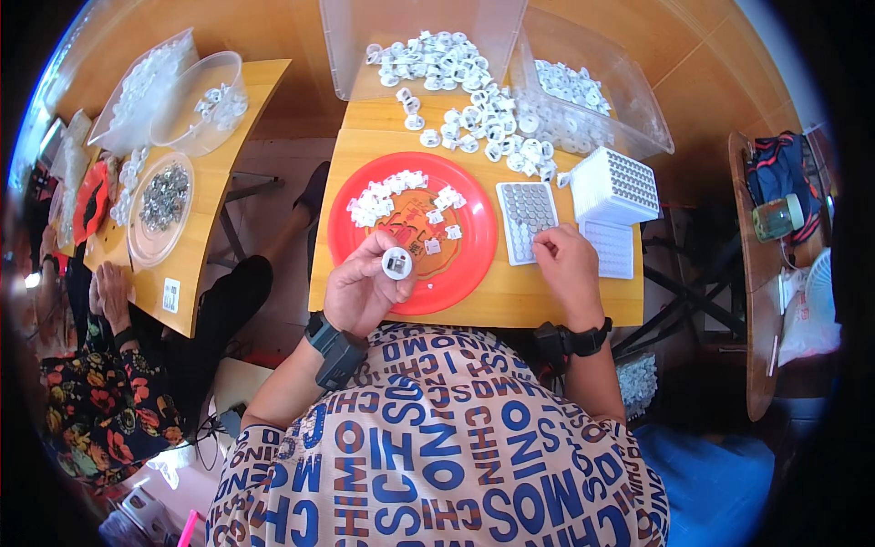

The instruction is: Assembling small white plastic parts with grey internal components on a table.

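Note:
My left hand (366, 284) is closed around a small round white plastic housing (396, 263), its open face up with metal and dark parts inside. It is held over the near edge of a red round tray (480, 239), which bears a heap of small white plastic pieces (374, 202) and a few loose ones. My right hand (567, 260) has its fingertips pinched together at the right edge of a white tray of round silver button cells (521, 239). Whatever those fingertips may hold is too small to make out.
Many white round housings (437, 59) spill across the far table beside a clear plastic bin (629, 123). At the right stand a stack of white cell trays (612, 187) and a flat white tray (609, 251). On the left table, near a co-worker's hands (111, 294), lies a dish of metal parts (164, 196).

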Demonstrator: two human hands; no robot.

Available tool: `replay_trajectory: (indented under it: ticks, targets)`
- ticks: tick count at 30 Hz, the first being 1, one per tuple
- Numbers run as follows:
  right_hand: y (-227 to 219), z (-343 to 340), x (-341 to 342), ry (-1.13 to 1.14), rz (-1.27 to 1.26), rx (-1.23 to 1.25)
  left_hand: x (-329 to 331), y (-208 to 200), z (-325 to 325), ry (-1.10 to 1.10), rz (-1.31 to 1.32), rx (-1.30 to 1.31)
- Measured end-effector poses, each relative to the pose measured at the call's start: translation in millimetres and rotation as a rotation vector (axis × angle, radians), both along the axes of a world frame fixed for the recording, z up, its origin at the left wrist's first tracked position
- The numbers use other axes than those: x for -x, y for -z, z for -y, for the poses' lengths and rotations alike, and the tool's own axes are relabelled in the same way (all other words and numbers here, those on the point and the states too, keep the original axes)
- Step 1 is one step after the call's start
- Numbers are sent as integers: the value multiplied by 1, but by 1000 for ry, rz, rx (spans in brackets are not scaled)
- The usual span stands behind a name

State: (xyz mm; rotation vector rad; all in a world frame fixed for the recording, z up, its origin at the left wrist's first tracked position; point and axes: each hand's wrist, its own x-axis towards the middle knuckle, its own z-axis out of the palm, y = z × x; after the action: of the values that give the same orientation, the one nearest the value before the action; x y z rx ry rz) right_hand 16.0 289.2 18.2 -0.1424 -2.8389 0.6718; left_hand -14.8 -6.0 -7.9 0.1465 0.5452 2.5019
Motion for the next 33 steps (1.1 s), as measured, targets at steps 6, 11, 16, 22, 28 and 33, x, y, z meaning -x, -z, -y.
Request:
replay_trajectory:
  ticks: [6,11,16,22,28,33]
  targets:
    - [-34,49,6,-199,-119,611,-3,-3,-4,-19,-10,14]
    - [-42,97,13,-464,-203,645,-6,-12,-9,-18,-94,53]
    - [-39,112,13,-508,-211,676,-9,-13,-8,-58,-96,88]
    - [-35,115,13,-541,-327,546,-10,-16,-10,-68,-110,112]
    - [-35,114,11,-557,-322,489,-11,-16,-10,-69,-142,110]
    - [-37,113,11,-602,-355,362,-12,-16,-8,-62,-140,155]
